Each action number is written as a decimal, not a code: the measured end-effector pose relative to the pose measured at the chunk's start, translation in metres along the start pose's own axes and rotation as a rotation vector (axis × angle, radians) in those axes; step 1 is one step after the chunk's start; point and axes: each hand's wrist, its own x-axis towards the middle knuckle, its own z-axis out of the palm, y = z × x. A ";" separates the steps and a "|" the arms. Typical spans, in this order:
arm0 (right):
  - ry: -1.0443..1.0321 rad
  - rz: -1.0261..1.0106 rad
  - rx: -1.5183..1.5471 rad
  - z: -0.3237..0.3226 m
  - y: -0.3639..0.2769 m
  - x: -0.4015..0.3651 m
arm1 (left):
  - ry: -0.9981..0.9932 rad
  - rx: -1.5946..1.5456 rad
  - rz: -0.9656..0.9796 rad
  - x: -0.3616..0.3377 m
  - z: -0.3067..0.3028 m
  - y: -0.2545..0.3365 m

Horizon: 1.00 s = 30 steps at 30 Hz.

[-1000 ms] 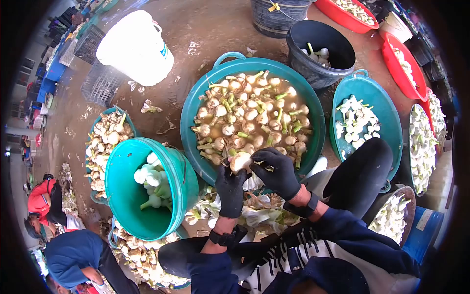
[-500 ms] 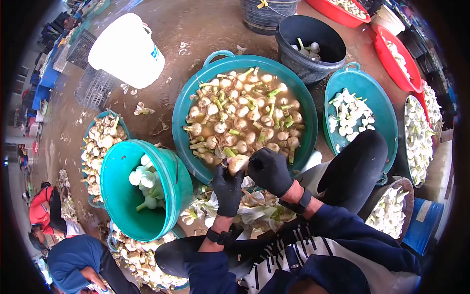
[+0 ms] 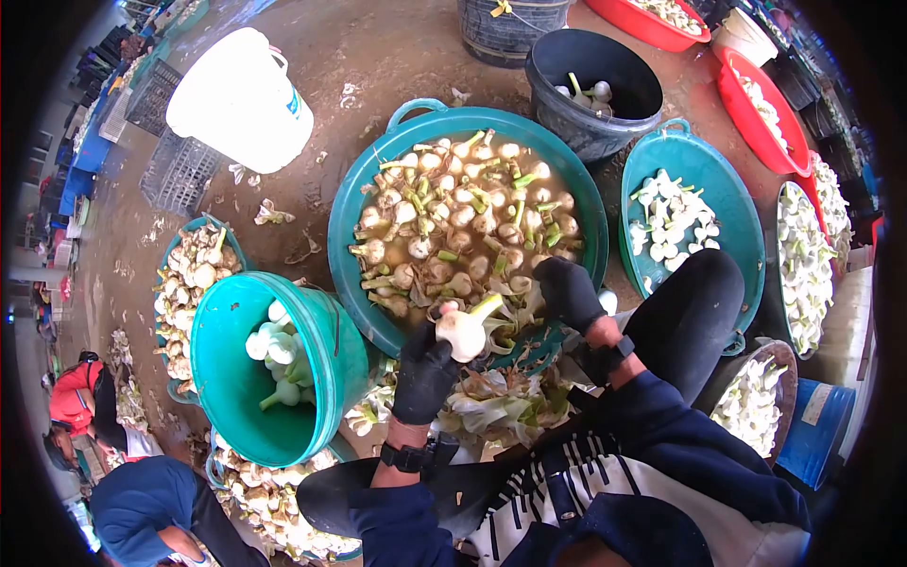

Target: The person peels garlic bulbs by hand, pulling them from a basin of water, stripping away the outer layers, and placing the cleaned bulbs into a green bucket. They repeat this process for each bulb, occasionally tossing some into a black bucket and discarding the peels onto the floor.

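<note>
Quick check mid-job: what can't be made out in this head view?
All from the head view:
- Black-gloved right hand: grip hidden, the glove's back faces the camera.
- Large teal plastic basin: bottom hidden under pale green-stalked bulbs.
- White plastic bucket: inside out of sight.
- Dark ribbed bucket: cut off by the top edge.

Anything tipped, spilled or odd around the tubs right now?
The white bucket looks overturned on the wet floor, and the teal bucket leans tilted with bulbs inside. Peel scraps litter the floor.
</note>
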 end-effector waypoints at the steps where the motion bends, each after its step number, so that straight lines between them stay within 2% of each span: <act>1: -0.020 -0.069 0.140 0.000 -0.001 -0.002 | 0.021 -0.050 -0.017 0.001 0.002 0.001; 3: -0.055 -0.204 0.419 -0.009 -0.021 -0.006 | 0.016 -0.058 -0.021 0.004 0.006 -0.001; 4: -0.172 -0.159 0.487 -0.017 -0.039 -0.009 | 0.021 -0.056 -0.044 0.006 0.006 -0.002; 7: -0.363 -0.284 0.460 -0.009 -0.058 -0.015 | 0.002 0.016 -0.091 0.008 0.005 -0.006; 8: -0.372 -0.257 0.483 -0.004 -0.060 -0.017 | -0.009 0.050 -0.101 0.008 0.004 -0.008; 11: -0.319 -0.234 0.440 0.001 -0.060 -0.020 | -0.029 0.537 0.017 0.009 0.004 -0.011; 14: -0.279 -0.201 0.437 0.012 -0.056 -0.027 | 0.007 0.678 -0.048 0.005 0.007 -0.015; 18: -0.331 0.029 0.479 0.023 -0.050 -0.034 | -0.061 0.889 -0.016 0.005 0.006 -0.010; 22: -0.286 0.314 0.554 0.040 -0.042 -0.038 | -0.189 1.204 0.334 0.002 0.012 -0.009; 25: -0.243 0.399 0.642 0.043 -0.039 -0.043 | -0.182 1.243 0.361 0.003 0.003 -0.021; 26: -0.234 0.411 0.667 0.040 -0.040 -0.043 | -0.128 1.164 0.345 0.005 0.002 -0.026; 30: -0.173 0.193 0.565 0.030 -0.046 -0.043 | 0.087 0.938 0.206 0.010 -0.002 -0.037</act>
